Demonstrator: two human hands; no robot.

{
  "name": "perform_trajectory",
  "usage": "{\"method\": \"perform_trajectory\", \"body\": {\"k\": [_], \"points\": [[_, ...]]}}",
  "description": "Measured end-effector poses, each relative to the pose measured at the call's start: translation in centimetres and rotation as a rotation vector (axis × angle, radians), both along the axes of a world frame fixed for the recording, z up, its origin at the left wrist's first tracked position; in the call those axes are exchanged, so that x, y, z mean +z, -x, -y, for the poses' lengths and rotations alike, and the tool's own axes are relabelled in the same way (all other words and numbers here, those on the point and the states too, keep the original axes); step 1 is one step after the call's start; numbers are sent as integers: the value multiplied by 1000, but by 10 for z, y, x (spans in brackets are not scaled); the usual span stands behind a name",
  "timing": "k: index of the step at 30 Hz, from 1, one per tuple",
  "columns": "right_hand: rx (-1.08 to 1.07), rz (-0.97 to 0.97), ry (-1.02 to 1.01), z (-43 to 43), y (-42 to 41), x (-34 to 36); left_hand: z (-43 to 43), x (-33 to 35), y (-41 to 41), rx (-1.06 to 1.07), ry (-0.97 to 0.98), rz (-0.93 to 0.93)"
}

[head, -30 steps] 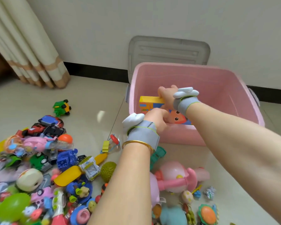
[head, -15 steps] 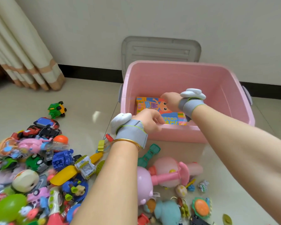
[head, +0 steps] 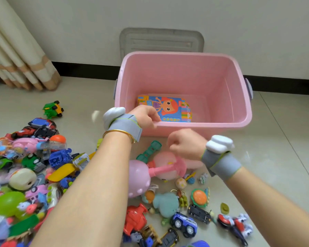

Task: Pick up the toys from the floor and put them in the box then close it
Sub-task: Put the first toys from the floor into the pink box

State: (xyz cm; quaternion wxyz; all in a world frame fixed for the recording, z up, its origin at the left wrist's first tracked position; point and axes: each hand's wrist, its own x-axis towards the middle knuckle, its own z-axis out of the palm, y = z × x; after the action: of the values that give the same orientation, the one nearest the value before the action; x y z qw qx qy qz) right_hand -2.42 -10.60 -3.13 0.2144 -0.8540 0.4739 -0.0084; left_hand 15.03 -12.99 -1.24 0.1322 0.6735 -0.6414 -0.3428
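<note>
A pink plastic box (head: 221,82) stands open on the floor with a colourful picture card (head: 169,108) lying flat on its bottom. My left hand (head: 146,115) grips the box's near rim, fingers curled over the edge. In front of the box, above a pink pig toy (head: 161,166), my right hand (head: 185,143) hovers with its fingers curled and nothing in it. Several toys cover the floor: a heap of cars and figures (head: 30,157) at the left, a blue car (head: 184,223) and a teal plush (head: 166,202) nearer me.
The grey lid (head: 161,41) leans against the wall behind the box. A curtain (head: 16,56) hangs at the far left. A green and orange toy (head: 53,108) lies apart from the heap. Bare tile floor (head: 282,148) lies to the right of the box.
My right hand has left the card in the box and drawn back out, down over the pink pig toy. My left hand has stayed on the box's rim.
</note>
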Motion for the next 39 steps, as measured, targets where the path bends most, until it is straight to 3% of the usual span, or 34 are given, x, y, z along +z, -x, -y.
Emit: {"method": "perform_trajectory", "body": {"k": [7, 12, 17, 28, 31, 39], "points": [[358, -423, 164, -23, -21, -44, 6, 6, 6, 29, -6, 89], [401, -449, 234, -31, -33, -48, 4, 8, 7, 30, -8, 72], [471, -492, 263, -26, -22, -1, 2, 7, 4, 30, -26, 48], [181, -460, -34, -20, 24, 100, -1, 5, 6, 46, -54, 37], [82, -374, -162, -17, 39, 117, -2, 4, 6, 67, -66, 19], [-152, -114, -235, -6, 75, 145, -3, 6, 8, 73, -38, -22]]}}
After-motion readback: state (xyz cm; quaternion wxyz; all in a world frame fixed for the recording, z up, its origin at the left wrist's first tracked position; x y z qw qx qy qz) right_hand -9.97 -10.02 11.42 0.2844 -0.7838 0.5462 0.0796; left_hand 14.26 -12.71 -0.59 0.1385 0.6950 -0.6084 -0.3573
